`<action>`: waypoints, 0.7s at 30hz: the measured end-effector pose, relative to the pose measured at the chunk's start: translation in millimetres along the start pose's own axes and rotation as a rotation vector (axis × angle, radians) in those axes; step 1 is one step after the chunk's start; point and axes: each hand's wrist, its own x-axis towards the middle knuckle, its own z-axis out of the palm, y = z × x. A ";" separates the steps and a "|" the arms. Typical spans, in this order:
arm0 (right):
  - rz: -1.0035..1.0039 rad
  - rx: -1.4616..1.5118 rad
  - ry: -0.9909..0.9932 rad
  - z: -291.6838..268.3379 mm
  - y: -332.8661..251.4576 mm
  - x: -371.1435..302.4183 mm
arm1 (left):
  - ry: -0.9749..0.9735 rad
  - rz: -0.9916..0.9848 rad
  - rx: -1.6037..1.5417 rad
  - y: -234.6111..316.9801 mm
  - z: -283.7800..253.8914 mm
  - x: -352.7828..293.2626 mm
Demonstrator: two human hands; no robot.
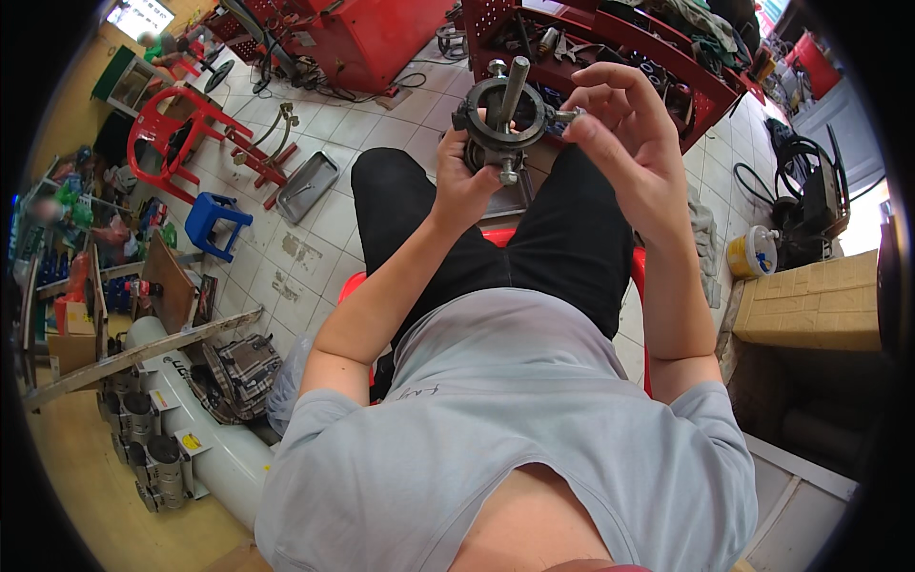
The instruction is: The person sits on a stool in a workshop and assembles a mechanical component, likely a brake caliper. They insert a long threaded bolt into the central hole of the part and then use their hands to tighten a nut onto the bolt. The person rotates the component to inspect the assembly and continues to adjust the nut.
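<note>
A dark metal ring-shaped tool [461,118] is held up above my lap. Bolts stick out around its ring, and a thick steel rod [516,86] stands up through its middle. My left hand [462,188] is closed around the lower left part of this tool; some of its fingers are hidden behind the metal. On the other side, my right hand [637,143] has its fingers spread and curved. Its thumb and a fingertip are close to the outer end of the side bolt [566,116]; whether they touch it, I cannot tell.
Ahead stands a red tool cart [658,48] full of tools. A metal tray [308,187], a blue stool [215,225] and a red chair [157,143] are on the tiled floor to the left. At right are a white bucket [753,252] and a cardboard box [810,303].
</note>
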 end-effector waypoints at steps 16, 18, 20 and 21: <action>0.190 0.191 -0.026 -1.9 -7.0 -2.1 | -0.027 0.013 -0.005 1.6 2.3 -0.1; 0.090 0.093 -0.044 -2.8 -6.0 -2.2 | -0.017 0.011 -0.006 -0.9 -0.3 -1.0; -0.090 -0.083 -0.059 -3.4 -2.9 -1.5 | -0.010 0.009 -0.014 -1.3 -0.4 -1.0; -0.066 -0.053 -0.060 -3.6 -2.3 -1.3 | -0.008 0.008 -0.021 -0.3 1.0 -0.2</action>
